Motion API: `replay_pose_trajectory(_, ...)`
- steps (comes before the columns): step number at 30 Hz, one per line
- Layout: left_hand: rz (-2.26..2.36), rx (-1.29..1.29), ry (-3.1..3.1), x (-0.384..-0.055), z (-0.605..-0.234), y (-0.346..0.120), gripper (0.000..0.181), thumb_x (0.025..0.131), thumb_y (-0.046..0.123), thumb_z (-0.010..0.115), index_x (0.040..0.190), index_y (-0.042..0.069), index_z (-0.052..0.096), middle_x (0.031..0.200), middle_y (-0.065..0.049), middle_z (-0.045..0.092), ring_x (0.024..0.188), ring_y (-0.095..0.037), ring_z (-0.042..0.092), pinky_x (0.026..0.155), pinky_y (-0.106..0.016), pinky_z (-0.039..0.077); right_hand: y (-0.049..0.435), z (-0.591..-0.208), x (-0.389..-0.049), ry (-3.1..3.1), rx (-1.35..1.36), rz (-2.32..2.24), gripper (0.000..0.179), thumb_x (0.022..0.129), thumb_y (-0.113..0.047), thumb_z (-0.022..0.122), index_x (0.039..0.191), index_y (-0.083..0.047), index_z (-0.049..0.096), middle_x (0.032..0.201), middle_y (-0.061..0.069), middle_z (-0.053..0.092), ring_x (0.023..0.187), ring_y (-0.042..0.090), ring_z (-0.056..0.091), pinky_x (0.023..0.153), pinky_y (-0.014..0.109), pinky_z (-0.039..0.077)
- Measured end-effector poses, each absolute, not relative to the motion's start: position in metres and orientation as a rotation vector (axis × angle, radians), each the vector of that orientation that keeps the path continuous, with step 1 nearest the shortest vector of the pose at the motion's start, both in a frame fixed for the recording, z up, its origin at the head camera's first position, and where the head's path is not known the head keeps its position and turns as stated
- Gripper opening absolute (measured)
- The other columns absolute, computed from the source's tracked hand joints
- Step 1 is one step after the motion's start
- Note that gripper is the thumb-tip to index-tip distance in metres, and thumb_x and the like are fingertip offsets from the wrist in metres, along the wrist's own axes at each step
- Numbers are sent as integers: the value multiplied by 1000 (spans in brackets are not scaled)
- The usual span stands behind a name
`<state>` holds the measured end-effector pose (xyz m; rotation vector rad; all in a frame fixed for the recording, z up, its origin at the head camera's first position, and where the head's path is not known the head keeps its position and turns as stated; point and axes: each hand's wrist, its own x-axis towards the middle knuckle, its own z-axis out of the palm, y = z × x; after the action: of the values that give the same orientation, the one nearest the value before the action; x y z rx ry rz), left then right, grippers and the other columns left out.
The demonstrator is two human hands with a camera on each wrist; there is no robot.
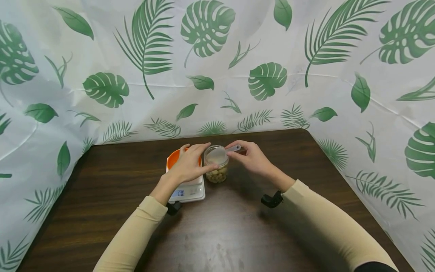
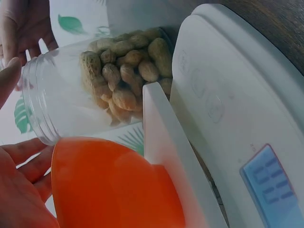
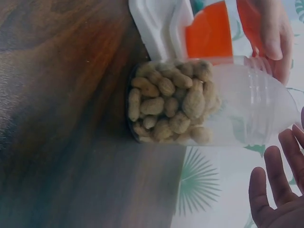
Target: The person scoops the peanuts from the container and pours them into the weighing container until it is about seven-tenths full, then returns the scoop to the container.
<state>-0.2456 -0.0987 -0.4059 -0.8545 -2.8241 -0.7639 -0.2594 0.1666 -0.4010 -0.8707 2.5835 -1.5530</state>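
Observation:
A clear jar [image 1: 217, 166] part-filled with peanuts [image 2: 126, 71] stands upright on the table, right beside a white kitchen scale [image 1: 192, 192]. My left hand [image 1: 190, 162] reaches over the scale and holds the jar round its rim, thumb in front and fingers behind. Between thumb and forefinger, my right hand [image 1: 249, 156] pinches the handle of a whitish scoop [image 1: 234, 148]. The scoop's bowl lies in the jar's mouth, above the peanuts, and the other right fingers [image 3: 275, 178] are spread. An orange bowl [image 2: 109, 185] sits on the scale, partly hidden by the left hand.
A dark wooden table [image 1: 224, 234] carries everything. Behind it hangs a white cloth [image 1: 234, 87] with green leaves. The scale's lit display [image 1: 178, 193] faces me. A black wrist camera [image 1: 272, 199] sits under the right wrist.

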Motion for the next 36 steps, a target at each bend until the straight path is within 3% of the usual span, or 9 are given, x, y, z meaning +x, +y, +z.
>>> replay_pose_trajectory(8, -733, -872, -2826, -251, -405, -95, 90, 90, 60, 72, 155, 5, 43, 152, -9, 52, 138, -28, 47, 115, -60, 20, 171, -387, -264, 2635, -894, -1528, 23, 105, -17, 63, 122, -4, 69, 115, 12, 69, 96, 27, 71, 82, 47, 57)
replay_pose_trajectory(14, -738, -865, -2864, -254, -406, -93, 94, 88, 59, 75, 156, 3, 41, 152, -10, 51, 137, -29, 47, 115, -60, 19, 173, -372, -266, 2697, -921, -1426, 22, 104, -21, 63, 120, -7, 70, 111, 7, 69, 92, 21, 70, 79, 42, 57)
replay_pose_trajectory(23, -768, -866, -2899, -257, -408, -92, 94, 86, 56, 79, 155, 3, 43, 152, -9, 52, 136, -26, 50, 115, -63, 17, 173, -350, -267, 2741, -1020, -1227, 20, 104, -24, 64, 116, -9, 69, 102, 7, 69, 66, 18, 60, 59, 37, 50)
replay_pose_trajectory(28, -781, -872, -2901, -259, -409, -92, 93, 86, 55, 80, 154, 4, 44, 151, -9, 53, 135, -26, 51, 116, -63, 17, 168, -339, -266, 2764, -1100, -1120, 19, 105, -23, 63, 114, -7, 69, 83, 7, 65, 51, 20, 47, 51, 36, 43)
replay_pose_trajectory(36, -804, -878, -2910, -258, -411, -93, 92, 86, 55, 79, 154, 4, 44, 150, -8, 53, 134, -25, 51, 116, -64, 16, 161, -333, -269, 2779, -1199, -971, 14, 103, -17, 65, 110, -6, 69, 101, 4, 68, 74, 16, 61, 64, 37, 51)
